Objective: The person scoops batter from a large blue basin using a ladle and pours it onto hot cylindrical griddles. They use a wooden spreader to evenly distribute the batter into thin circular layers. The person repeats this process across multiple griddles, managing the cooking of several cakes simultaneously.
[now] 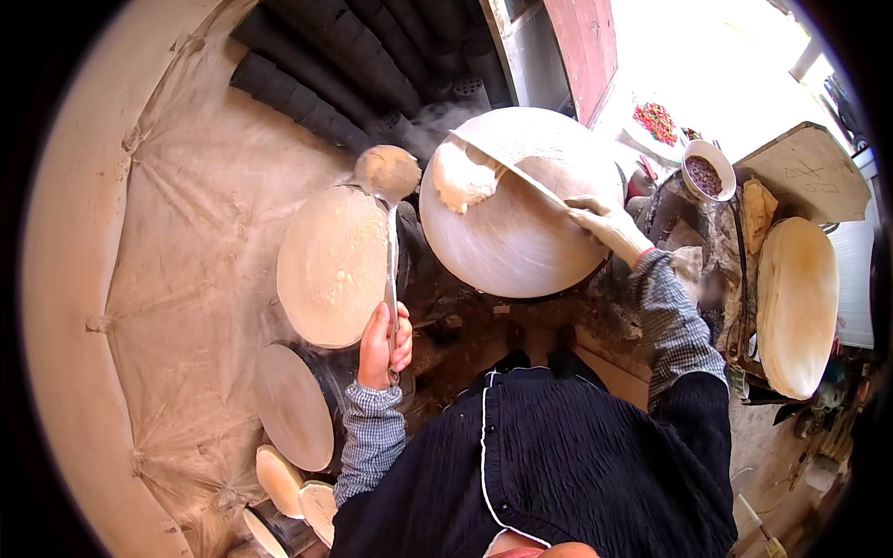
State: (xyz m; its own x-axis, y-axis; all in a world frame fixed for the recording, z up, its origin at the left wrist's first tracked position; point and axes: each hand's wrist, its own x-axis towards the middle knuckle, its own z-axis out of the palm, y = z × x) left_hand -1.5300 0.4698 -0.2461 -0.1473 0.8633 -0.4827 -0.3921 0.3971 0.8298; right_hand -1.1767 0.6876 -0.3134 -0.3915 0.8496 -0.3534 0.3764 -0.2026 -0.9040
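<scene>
My left hand [385,345], bare, grips the handle of a metal ladle [391,258]. The ladle's round bowl [387,171] points away from me, coated in pale batter, between two griddles. In a light-coloured glove, my right hand [608,227] holds one end of a long flat scraper [516,169] across a large round griddle [516,258]. A lump of pale batter or soft dough [462,178] sits against the scraper on the griddle's left side. A thin whitish film covers much of that griddle, and steam rises at its far left edge.
A second griddle bears a pale round sheet [335,265] on the left; another griddle [296,411] stands nearer. Stacked round flatbreads [799,307] lie at right, near a bowl of dark food [709,172]. Red chillies [656,124] and piled coal briquettes [307,104] are farther off.
</scene>
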